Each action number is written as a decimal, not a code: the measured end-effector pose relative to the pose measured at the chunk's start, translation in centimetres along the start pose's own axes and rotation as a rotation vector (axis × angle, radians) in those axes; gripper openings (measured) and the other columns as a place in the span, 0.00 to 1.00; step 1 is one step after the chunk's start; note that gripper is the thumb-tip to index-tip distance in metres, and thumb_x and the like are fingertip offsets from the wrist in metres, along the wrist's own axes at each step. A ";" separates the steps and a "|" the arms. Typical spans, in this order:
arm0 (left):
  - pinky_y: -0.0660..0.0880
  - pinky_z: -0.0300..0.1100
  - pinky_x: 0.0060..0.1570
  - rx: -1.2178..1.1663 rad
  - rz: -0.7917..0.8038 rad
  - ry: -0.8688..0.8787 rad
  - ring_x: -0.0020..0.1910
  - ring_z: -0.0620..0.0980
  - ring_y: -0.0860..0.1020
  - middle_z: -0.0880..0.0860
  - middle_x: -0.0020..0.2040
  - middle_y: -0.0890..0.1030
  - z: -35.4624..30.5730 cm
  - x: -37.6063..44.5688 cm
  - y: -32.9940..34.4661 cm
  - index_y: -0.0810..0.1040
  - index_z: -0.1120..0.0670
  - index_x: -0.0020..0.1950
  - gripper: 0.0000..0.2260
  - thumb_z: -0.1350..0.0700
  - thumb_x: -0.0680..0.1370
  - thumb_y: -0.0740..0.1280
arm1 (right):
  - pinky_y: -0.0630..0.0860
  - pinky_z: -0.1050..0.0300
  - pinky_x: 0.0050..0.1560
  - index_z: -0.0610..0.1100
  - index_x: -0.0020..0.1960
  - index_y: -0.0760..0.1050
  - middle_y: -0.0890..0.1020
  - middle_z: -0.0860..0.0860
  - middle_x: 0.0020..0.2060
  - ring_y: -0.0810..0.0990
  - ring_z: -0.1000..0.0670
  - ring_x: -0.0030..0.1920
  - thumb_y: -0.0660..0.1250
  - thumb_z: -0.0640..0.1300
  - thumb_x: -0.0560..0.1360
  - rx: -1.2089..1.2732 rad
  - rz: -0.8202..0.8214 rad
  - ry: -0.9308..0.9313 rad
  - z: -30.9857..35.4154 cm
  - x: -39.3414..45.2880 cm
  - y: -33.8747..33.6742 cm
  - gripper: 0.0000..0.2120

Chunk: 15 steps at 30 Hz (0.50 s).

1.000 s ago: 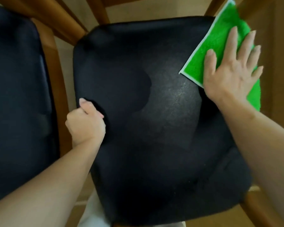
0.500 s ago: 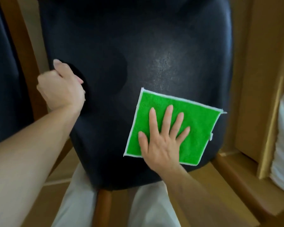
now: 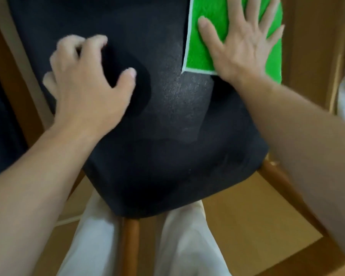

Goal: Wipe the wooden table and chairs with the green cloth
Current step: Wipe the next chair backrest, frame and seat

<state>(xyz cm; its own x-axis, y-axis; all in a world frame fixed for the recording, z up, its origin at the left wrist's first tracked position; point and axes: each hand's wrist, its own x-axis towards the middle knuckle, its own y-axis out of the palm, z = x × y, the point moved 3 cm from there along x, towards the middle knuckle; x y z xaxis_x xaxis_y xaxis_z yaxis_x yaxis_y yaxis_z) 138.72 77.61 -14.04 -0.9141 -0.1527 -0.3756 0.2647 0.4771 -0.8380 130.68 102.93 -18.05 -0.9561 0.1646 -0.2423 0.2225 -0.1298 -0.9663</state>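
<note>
Head view, green cloth [image 3: 199,44] under flat right hand [image 3: 241,46]

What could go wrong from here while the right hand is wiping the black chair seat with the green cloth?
1. The green cloth already overhangs the right side of the black seat; it could slide off from under the flat right hand, which presses it without gripping.
2. The left hand rests on the seat with curled fingers and grips nothing, so it may brace the chair poorly and the chair might shift.
</note>
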 end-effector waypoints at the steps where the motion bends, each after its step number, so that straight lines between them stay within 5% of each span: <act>1: 0.53 0.62 0.70 0.053 0.089 -0.009 0.75 0.60 0.53 0.59 0.77 0.55 -0.7 0.5 0.3 0.55 0.48 0.76 0.38 0.32 0.71 0.60 | 0.45 0.24 0.68 0.59 0.77 0.53 0.53 0.51 0.78 0.46 0.36 0.77 0.45 0.71 0.74 0.023 -0.010 0.046 0.0 -2.1 0.9 0.34; 3: 0.39 0.66 0.69 0.090 0.306 -0.089 0.75 0.60 0.34 0.54 0.77 0.32 -1.2 1.4 1.8 0.35 0.43 0.76 0.50 0.26 0.66 0.60 | 0.46 0.25 0.69 0.58 0.78 0.45 0.46 0.51 0.79 0.43 0.37 0.77 0.43 0.66 0.78 0.051 0.014 0.159 0.2 -6.9 2.2 0.31; 6: 0.33 0.69 0.65 0.162 0.503 -0.162 0.69 0.61 0.22 0.51 0.63 0.13 -1.4 1.9 3.1 0.16 0.44 0.65 0.59 0.25 0.64 0.64 | 0.47 0.25 0.69 0.55 0.78 0.37 0.38 0.48 0.78 0.38 0.36 0.76 0.42 0.65 0.78 0.088 0.216 0.255 1.9 -16.9 4.0 0.32; 11: 0.34 0.70 0.64 0.240 0.586 -0.270 0.67 0.63 0.20 0.49 0.46 0.08 -2.6 2.4 2.4 0.09 0.43 0.49 0.64 0.25 0.59 0.69 | 0.43 0.20 0.64 0.63 0.69 0.21 0.22 0.53 0.71 0.18 0.38 0.67 0.35 0.71 0.74 0.287 0.533 0.530 7.5 -27.8 6.4 0.32; 15: 0.37 0.70 0.66 0.321 0.667 -0.330 0.67 0.64 0.21 0.52 0.42 0.08 -3.4 2.5 2.2 0.08 0.46 0.44 0.63 0.25 0.60 0.68 | 0.40 0.20 0.64 0.67 0.67 0.20 0.19 0.56 0.68 0.16 0.38 0.65 0.33 0.71 0.73 0.283 0.542 0.560 6.6 -27.6 6.6 0.30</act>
<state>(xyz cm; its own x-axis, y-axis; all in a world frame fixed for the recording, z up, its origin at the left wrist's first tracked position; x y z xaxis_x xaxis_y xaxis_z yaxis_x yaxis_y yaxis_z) 135.99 81.21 -15.49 -0.4082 -0.1953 -0.8918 0.8432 0.2938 -0.4503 157.30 91.11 -17.14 -0.4773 0.4611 -0.7481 0.4977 -0.5597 -0.6626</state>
